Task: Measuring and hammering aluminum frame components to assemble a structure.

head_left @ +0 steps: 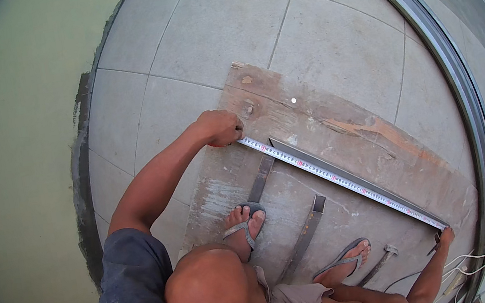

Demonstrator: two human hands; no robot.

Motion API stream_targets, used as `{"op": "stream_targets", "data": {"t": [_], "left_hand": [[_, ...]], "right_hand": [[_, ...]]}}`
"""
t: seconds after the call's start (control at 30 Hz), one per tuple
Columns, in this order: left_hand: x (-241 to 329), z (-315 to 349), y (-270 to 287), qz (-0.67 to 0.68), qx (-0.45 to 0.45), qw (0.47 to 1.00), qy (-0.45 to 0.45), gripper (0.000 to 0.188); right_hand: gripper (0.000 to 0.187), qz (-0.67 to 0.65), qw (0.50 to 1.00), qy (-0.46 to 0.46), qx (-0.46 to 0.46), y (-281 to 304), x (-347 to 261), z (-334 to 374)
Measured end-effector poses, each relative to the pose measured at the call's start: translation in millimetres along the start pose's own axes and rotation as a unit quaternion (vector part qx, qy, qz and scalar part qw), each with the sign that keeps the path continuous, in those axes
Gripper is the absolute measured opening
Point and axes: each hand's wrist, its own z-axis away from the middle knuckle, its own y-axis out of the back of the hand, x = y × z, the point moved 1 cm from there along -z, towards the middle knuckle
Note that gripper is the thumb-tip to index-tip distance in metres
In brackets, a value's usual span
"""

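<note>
A white measuring tape [334, 176] is stretched along a dark metal angle bar [359, 175] that lies slantwise on a worn wooden board [222, 183]. My left hand [222, 127] is closed on the tape at its upper left, past the bar's end. At the lower right, my right hand [446, 238] pinches the tape against the bar's other end. A small dark piece beside its fingers is too hidden to name. The tape's case cannot be made out.
Between my sandalled feet lies a square metal tube [303, 238]; a dark flat bar [261, 180] runs beside my left foot. A hammer [379, 263] rests by my right foot. White cables [463, 263] and a metal track [450, 54] are rightward, a pale wall [23, 153] leftward.
</note>
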Motion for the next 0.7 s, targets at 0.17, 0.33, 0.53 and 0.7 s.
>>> {"op": "stream_targets", "data": {"t": [0.17,0.33,0.53,0.7], "left_hand": [[2,2,2,-0.016,0.005,1.000,0.015,0.034],[7,4,6,0.035,-0.030,0.999,-0.026,0.037],[61,34,-14,0.108,-0.107,0.983,-0.103,0.068],[69,67,-39,0.151,-0.090,0.979,-0.100,0.096]], "right_hand": [[0.030,-0.018,1.000,0.007,-0.011,-7,7,-2],[0.029,-0.090,0.996,-0.008,0.000,36,21,-17],[0.036,-0.369,0.926,0.040,-0.069,45,-6,73],[0.046,-0.187,0.903,0.186,-0.340,-73,-125,340]]}}
